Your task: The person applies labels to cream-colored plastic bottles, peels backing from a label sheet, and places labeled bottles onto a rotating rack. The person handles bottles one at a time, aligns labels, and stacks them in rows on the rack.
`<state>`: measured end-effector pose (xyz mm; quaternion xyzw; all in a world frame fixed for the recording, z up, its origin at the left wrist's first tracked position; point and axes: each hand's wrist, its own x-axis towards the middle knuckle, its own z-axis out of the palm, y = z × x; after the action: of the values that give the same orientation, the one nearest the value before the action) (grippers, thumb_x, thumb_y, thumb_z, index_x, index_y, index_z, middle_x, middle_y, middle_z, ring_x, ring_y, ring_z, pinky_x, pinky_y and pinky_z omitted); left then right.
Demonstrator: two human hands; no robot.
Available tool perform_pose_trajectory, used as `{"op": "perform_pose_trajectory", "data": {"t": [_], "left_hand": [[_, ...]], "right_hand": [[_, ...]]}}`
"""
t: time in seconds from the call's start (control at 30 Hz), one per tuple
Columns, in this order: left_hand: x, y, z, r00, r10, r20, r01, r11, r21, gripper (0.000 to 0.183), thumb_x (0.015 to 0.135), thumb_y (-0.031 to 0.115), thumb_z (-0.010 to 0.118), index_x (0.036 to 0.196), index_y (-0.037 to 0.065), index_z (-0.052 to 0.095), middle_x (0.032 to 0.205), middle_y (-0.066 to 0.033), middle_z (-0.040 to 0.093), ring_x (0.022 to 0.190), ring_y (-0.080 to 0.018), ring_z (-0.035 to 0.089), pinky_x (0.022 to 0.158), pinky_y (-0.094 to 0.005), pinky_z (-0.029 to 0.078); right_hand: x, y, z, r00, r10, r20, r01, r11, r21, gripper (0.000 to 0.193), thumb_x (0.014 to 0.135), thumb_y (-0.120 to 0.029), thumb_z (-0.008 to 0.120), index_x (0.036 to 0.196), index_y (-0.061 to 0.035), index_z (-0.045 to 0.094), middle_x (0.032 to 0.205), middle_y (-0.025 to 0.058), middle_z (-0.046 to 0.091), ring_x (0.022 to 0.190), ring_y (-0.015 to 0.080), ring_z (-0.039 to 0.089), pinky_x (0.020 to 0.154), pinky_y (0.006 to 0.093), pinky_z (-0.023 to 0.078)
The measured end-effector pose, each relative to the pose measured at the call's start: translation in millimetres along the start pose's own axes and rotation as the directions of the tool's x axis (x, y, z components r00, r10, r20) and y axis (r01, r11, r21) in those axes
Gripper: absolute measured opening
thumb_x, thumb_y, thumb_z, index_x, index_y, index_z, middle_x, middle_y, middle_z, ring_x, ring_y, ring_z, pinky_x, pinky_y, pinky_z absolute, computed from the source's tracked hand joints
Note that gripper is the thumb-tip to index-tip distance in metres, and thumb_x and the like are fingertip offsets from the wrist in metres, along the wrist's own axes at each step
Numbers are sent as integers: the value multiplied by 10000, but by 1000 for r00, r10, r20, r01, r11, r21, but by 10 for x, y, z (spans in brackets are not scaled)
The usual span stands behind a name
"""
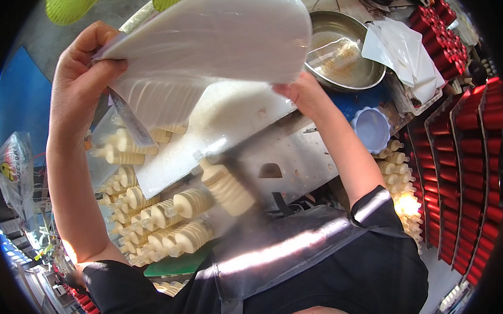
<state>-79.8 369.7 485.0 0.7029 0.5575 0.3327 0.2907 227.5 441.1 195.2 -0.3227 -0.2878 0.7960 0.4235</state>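
Head cam: I've got L hand pinching the L end of a translucent plastic sheet; R hand at its lower R edge, fingertips partly hid, can't tell if gripping. Sheet bowed, long axis approx. L–R betw. hands. Ribbed cream bottles lie below it in view, nearer L arm.
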Motion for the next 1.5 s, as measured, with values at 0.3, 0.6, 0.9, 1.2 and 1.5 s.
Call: {"op": "perform_pose_trajectory", "data": {"t": [0.3, 0.6, 0.9, 1.2, 1.5], "left_hand": [[-429, -1314, 848, 924, 340, 175, -381, 769, 514, 221, 655, -98, 654, 802, 56, 592, 1046, -111, 661, 1011, -321, 635, 816, -411, 522], [-1714, -2343, 2127, 928, -42, -370, 235, 837, 494, 238, 661, -124, 646, 806, 64, 650, 1287, -204, 596, 1167, -405, 577, 909, -459, 525], [-1912, -2246, 2575, 416, -900, -133, 514, 353, -782, 500, 1048, 288, 499, 1432, -18, 405, 1364, -217, 508, 1138, -294, 627, 930, -396, 549], [-1884, -2006, 2788, 607, -788, -108, 378, 405, -832, 635, 1012, 215, 616, 1527, 2, 312, 1500, -178, 429, 1382, -286, 438, 1161, -440, 344], [-1827, -2006, 2662, 483, -870, -96, 335, 285, -898, 480, 843, -112, 464, 1314, -47, 524, 1193, -133, 656, 1028, -225, 664, 884, -329, 521]], "right_hand": [[249, 474, -850, 916, -373, -149, 185, 720, -669, 347, 837, 2, 628, 1165, -55, 726, 1009, 48, 711, 786, 95, 593, 730, 259, 498], [-52, 1202, -1081, 870, -479, -115, 199, 556, -807, 300, 813, 19, 657, 1081, -82, 746, 1304, 100, 665, 1131, 224, 655, 814, 281, 535], [-6, 1173, -924, 724, -401, -562, 109, 870, -480, 500, 885, -51, 698, 1352, 18, 533, 1123, 109, 636, 997, 170, 630, 877, 289, 510], [74, 901, -834, 876, 82, -475, -42, 995, 95, 339, 975, -46, 616, 1286, 69, 548, 1257, 155, 637, 1141, 269, 648, 980, 387, 543], [-571, 802, -881, 908, 30, -418, -42, 999, -19, 296, 946, -21, 604, 1234, 47, 588, 1178, 119, 671, 1054, 222, 659, 923, 372, 535]]}}
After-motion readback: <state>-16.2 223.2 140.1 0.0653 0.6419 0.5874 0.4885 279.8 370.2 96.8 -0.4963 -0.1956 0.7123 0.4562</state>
